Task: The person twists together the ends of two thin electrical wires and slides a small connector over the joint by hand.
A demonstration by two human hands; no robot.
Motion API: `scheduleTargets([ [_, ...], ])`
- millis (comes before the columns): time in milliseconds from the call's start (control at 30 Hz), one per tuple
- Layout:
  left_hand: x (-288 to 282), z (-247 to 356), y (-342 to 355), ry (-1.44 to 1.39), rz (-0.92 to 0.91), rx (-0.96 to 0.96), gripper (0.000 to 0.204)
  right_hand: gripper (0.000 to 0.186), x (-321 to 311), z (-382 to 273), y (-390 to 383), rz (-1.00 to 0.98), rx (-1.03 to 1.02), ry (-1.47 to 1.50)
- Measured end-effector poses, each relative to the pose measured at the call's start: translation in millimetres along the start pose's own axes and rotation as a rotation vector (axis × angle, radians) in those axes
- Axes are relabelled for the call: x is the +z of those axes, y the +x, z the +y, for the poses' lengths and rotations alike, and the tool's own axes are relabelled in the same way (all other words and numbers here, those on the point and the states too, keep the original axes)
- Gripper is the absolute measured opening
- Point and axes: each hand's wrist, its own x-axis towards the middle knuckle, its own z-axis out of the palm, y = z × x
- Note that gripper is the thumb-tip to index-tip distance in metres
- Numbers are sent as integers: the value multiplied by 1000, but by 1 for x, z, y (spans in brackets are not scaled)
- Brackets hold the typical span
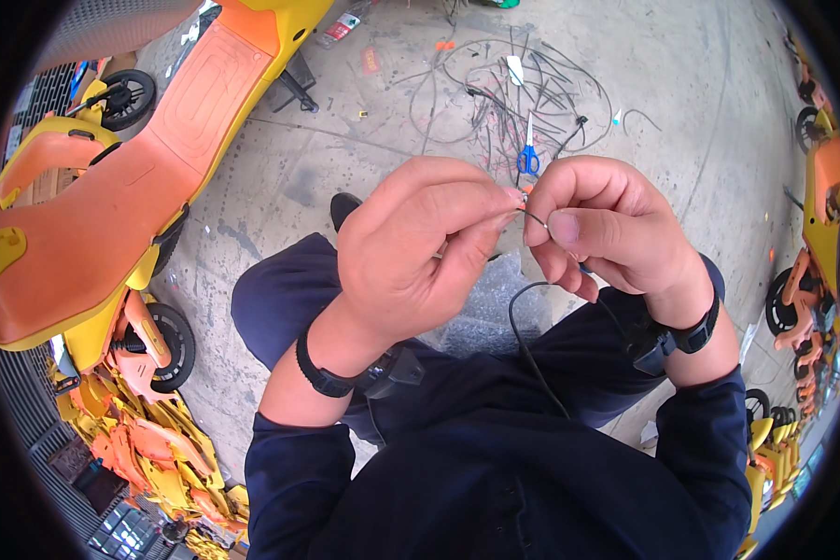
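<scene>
In front of my lap, my left hand is closed, its thumb and index finger pinching a thin dark wire. My right hand pinches the same wire a short way to the right, between thumb and curled index finger. The wire bends across the small gap between the fingertips. A thicker black cable loops below my right hand and runs down over my lap. Its link to the pinched wire is hidden by the fingers. Just beyond my hands, scissors with blue handles lie on the floor.
Tangled dark cables spread over the concrete floor ahead. An orange and yellow scooter stands close on the left, near a heap of yellow and orange body panels. More scooters line the right side. A plastic bottle lies far left.
</scene>
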Motion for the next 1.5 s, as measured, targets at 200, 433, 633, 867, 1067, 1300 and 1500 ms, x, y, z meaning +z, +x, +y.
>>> scheduleTargets([
  [200, 2, -2, 3, -16, -9, 12, 17, 13, 1, 2, -3, 22, -137, -107],
  [433, 10, -2, 0, -165, 81, -209, 17, 8, 6, 15, 2, 192, -372, -434],
  [633, 7, -3, 3, 124, 20, 65, 17, 6, 2, 24, 7, 263, -541, -660],
  [867, 13, -6, -4, 376, 32, 108, 22, 7, 5, 28, 11, 368, -643, -907],
  [1067, 19, -7, -6, 487, 73, 149, 24, 9, 10, 29, 11, 417, -674, -1021],
  [1300, 19, -1, -5, 370, 90, 11, 17, 8, 16, 24, 6, 408, -547, -967],
  [1500, 14, -5, -3, 79, 102, -144, 11, 8, 12, 26, 5, 387, -570, -856],
])
